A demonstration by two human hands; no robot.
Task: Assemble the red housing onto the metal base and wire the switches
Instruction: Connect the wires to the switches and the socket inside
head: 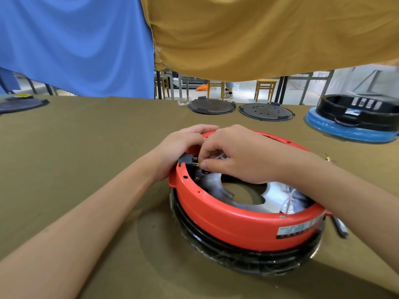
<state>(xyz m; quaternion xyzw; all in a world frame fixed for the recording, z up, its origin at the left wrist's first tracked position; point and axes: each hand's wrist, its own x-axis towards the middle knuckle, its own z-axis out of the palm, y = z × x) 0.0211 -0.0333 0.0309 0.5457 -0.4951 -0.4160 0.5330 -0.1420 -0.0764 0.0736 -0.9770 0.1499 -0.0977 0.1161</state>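
Round red plastic housing [233, 221] sits open side up on a black ring [237, 253], near the front of the olive-covered table [86, 147]; its label [299, 229] faces the camera (print too blurred to read). Left hand [179, 147] grips the far-left rim by the black switch [186, 159]. Right hand [235, 156] pinches something small at its brass terminals. Inside, the shiny metal base [278, 197].
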